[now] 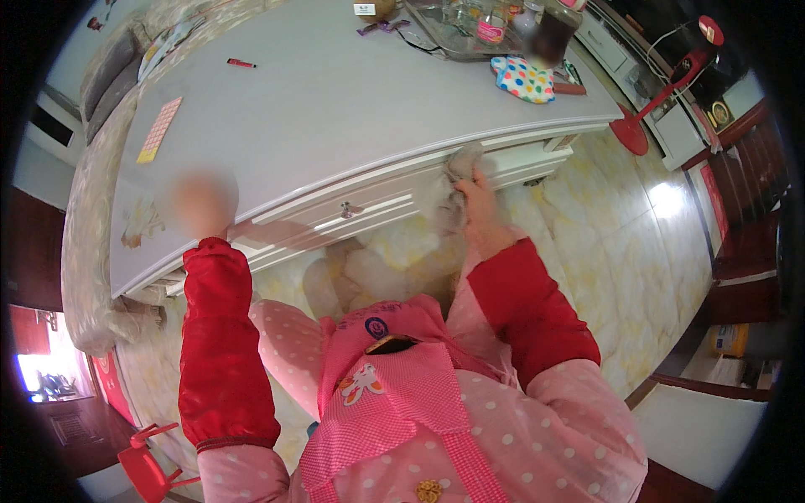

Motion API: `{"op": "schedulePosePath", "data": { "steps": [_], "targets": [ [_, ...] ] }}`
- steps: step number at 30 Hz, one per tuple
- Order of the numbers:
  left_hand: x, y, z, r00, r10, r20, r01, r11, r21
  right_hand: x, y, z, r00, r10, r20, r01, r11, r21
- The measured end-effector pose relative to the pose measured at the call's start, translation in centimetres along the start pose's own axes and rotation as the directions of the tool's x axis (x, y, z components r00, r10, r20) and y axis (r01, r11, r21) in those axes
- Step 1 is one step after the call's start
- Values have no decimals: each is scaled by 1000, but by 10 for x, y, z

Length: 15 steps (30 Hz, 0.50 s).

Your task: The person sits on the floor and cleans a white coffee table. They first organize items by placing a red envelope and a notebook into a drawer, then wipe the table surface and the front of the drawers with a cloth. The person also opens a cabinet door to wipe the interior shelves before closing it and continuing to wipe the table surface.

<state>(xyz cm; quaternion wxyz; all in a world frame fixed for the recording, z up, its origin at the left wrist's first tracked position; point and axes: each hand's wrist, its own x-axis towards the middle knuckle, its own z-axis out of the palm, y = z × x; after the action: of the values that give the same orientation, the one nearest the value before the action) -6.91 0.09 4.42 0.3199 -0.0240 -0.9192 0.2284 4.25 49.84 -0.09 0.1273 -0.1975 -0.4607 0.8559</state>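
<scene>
A greyish cloth (464,165) is gripped in my right hand (481,210). It lies against the white drawer front (383,210) of a low table, towards its right part. A small round metal knob (346,210) sits on the drawer front, left of the cloth. My left hand (200,200) is at the near left part of the grey tabletop (314,94); it is blurred, so its fingers cannot be made out. Beside it, a printed floral pattern (141,223) shows on the tabletop corner.
A pink and yellow strip (160,129) and a small red tube (241,63) lie on the tabletop. At the back right are a metal tray (449,41) with glasses, a dark jar (556,34) and a dotted cloth (525,80). A red stand (631,129) and red stool (146,468) occupy the floor.
</scene>
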Motion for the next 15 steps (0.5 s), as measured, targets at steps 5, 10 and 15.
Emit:
{"op": "schedulePosePath", "data": {
  "steps": [5, 10, 15],
  "targets": [
    [20, 52, -91, 986, -97, 138, 112, 988, -104, 6, -80, -79, 1000, -1, 23, -2, 995, 102],
    [46, 157, -167, 972, 195, 134, -132, 917, -377, 65, -56, -144, 980, -143, -138, 62, 879, -472],
    [84, 258, -236, 900, 342, 271, -117, 788, -605, 115, 23, -154, 844, -445, 298, 347, 30, -938]
  ]
}}
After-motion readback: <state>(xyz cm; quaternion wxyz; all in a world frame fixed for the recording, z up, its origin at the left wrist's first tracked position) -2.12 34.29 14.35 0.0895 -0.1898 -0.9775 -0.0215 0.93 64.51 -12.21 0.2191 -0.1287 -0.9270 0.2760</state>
